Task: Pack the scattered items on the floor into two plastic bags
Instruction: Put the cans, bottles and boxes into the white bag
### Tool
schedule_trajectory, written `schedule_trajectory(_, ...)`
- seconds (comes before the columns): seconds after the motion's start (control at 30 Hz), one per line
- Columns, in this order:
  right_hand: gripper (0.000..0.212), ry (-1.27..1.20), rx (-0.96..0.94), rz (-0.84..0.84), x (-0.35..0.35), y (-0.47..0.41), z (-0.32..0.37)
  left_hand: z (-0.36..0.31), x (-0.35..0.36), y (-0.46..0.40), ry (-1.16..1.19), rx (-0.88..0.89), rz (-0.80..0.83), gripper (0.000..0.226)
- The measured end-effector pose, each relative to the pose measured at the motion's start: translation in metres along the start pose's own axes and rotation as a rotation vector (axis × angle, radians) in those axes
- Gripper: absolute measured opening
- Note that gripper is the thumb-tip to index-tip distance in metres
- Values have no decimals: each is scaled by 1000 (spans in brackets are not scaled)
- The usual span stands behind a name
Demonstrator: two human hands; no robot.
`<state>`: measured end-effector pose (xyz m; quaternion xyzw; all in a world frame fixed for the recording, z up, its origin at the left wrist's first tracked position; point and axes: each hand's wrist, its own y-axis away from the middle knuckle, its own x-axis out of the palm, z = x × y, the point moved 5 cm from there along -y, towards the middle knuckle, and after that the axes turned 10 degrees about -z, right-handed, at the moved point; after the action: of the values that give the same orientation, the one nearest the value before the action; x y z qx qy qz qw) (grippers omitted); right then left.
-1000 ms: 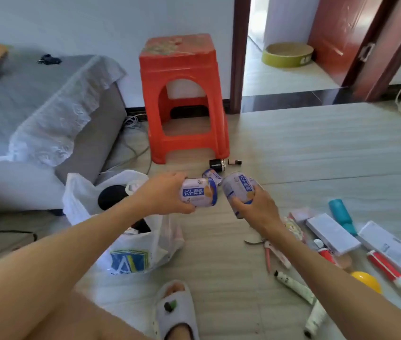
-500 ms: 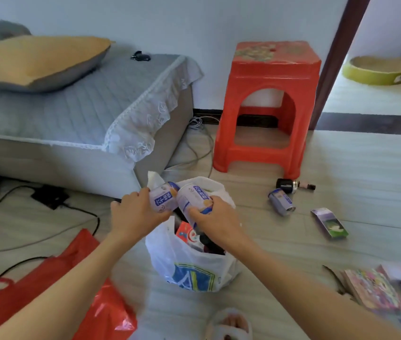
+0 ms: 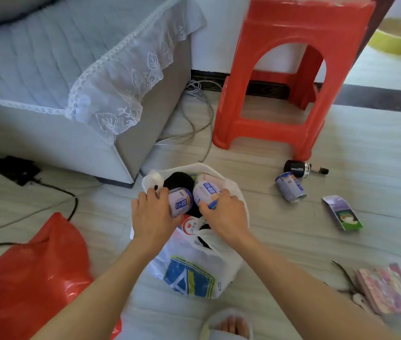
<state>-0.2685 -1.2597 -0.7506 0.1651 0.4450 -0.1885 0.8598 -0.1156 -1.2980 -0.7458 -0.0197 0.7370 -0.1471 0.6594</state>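
A white plastic bag (image 3: 194, 276) with a blue logo stands open on the floor in front of me, with dark items inside. My left hand (image 3: 151, 218) grips a white and blue can (image 3: 181, 202) over the bag's mouth. My right hand (image 3: 226, 215) grips a second matching can (image 3: 205, 191) beside it, also over the opening. A red plastic bag (image 3: 30, 273) lies flat at the lower left. A third can (image 3: 290, 190), a small black bottle (image 3: 300, 168) and a green and white packet (image 3: 343, 213) lie on the floor to the right.
A red plastic stool (image 3: 290, 77) stands behind the bag. A grey bed with a lace cover (image 3: 84, 69) fills the left. Cables (image 3: 197, 114) and a black adapter (image 3: 16, 169) lie on the floor. Books and scissors (image 3: 386, 290) sit at the lower right. My slippered foot (image 3: 229, 326) is below the bag.
Both hands have carried the two cans left from the scattered items to the white bag and lowered them into its mouth. The view has turned left and down.
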Motion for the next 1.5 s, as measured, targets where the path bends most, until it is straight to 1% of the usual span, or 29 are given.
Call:
schedule_trajectory(0.07,54,-59,10,2,7,-6,6,5,5,2,103,-75,22,64)
schedule_trajectory(0.13,57,-63,-12,36,19,-4,6,5,9,13,307,-147,42,58)
schedule_trajectory(0.2,65,-33,-50,89,31,6,0,2,13,28,508,-223,63,47)
schedule_trajectory(0.27,74,-20,-69,129,36,16,-8,4,13,39,616,-319,19,41)
schedule_trajectory(0.3,76,-14,-82,136,37,19,-12,7,11,40,641,-373,-26,44)
schedule_trajectory(0.43,75,84,-179,81,28,23,-15,19,-4,17,589,-460,-227,63)
schedule_trajectory(0.53,82,289,-281,75,20,30,-12,20,-22,0,506,-553,-322,57)
schedule_trajectory(0.57,79,338,-300,76,17,31,-11,21,-30,-3,442,-566,-356,53)
schedule_trajectory(0.6,71,367,-318,65,13,32,-10,24,-37,-3,387,-570,-385,52)
schedule_trajectory(0.63,56,373,-342,38,7,32,-7,27,-44,-4,353,-565,-404,54)
schedule_trajectory(0.67,40,364,-366,14,0,32,-4,30,-48,-4,344,-548,-402,58)
schedule_trajectory(0.7,29,355,-383,5,-6,31,-2,33,-50,-5,350,-519,-369,66)
schedule_trajectory(0.77,26,326,-376,13,-16,31,-2,33,-51,-6,413,-430,-239,78)
schedule_trajectory(0.8,28,294,-337,25,-21,31,-6,34,-51,-7,468,-403,-174,78)
schedule_trajectory(0.83,31,248,-279,40,-26,31,-10,34,-51,-8,525,-398,-116,72)
schedule_trajectory(0.9,36,151,-156,94,-34,32,-17,31,-52,-8,584,-381,-29,50)
schedule_trajectory(0.97,30,79,-109,162,-38,34,-20,21,-62,-2,560,-326,-65,38)
schedule_trajectory(1.0,28,59,-111,178,-40,34,-18,17,-68,2,512,-294,-123,40)
schedule_trajectory(1.07,25,27,-127,182,-46,36,-15,7,-80,10,358,-210,-275,53)
schedule_trajectory(1.13,24,-11,-129,185,-48,38,-14,-10,-86,12,266,-2,-388,56)
schedule_trajectory(1.17,24,-28,-124,183,-49,38,-16,-21,-79,11,250,144,-379,54)
schedule_trajectory(1.2,23,-54,-120,164,-51,39,-18,-31,-67,11,231,287,-330,53)
schedule_trajectory(1.23,21,-94,-102,133,-53,39,-22,-42,-51,13,203,398,-231,59)
schedule_trajectory(1.27,19,-158,-68,88,-56,39,-28,-50,-35,17,162,464,-93,69)
schedule_trajectory(1.3,17,-252,-7,43,-60,38,-36,-56,-20,21,123,497,31,77)
schedule_trajectory(1.33,16,-377,72,0,-63,38,-45,-59,-4,25,113,505,133,78)
schedule_trajectory(1.4,19,-668,259,-34,-68,37,-65,-62,22,30,110,487,311,72)
schedule_trajectory(1.43,19,-803,338,-38,-70,36,-74,-64,28,30,119,490,338,70)
schedule_trajectory(1.5,18,-1047,458,-27,-70,35,-85,-68,37,31,182,477,331,68)
